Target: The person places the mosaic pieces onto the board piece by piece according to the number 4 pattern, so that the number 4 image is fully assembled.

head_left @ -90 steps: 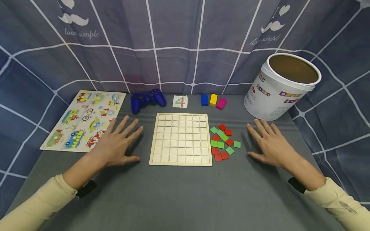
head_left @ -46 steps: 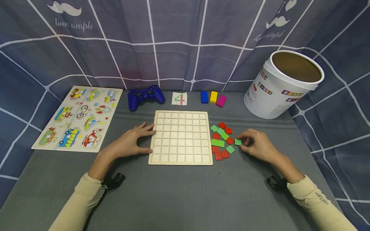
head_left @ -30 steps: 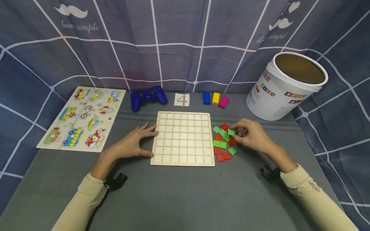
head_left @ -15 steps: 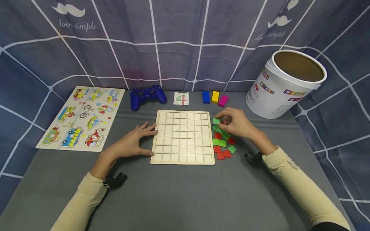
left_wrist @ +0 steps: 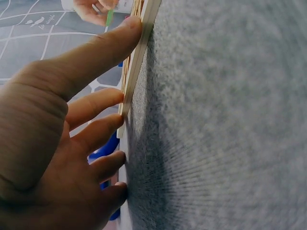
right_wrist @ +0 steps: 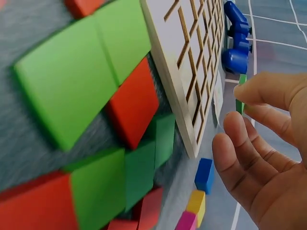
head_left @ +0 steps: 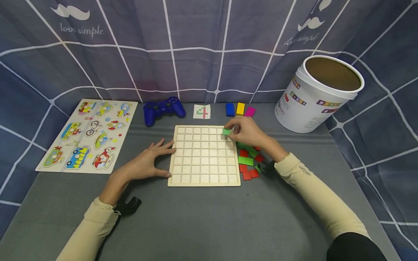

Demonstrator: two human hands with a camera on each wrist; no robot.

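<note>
My right hand (head_left: 245, 132) pinches a green square tile (head_left: 226, 131) over the far right corner of the wooden grid board (head_left: 204, 156). The same green tile (right_wrist: 240, 93) shows edge-on between thumb and fingers in the right wrist view. My left hand (head_left: 146, 162) lies flat on the grey mat with its fingertips (left_wrist: 125, 33) and thumb against the board's left edge (left_wrist: 136, 55). A heap of red and green tiles (head_left: 249, 163) lies just right of the board, partly hidden by my right wrist. The board's cells look empty.
A blue game controller (head_left: 163, 109), a small pattern card (head_left: 201, 111) and blue, yellow and pink blocks (head_left: 240, 109) line the back. A white bucket (head_left: 315, 95) stands at the back right. A vehicle puzzle board (head_left: 89, 134) lies at the left.
My right hand picked a green tile from the heap's right side and carried it left and away, to above the board's far right corner. My left hand moved to the board's left edge and stayed.
</note>
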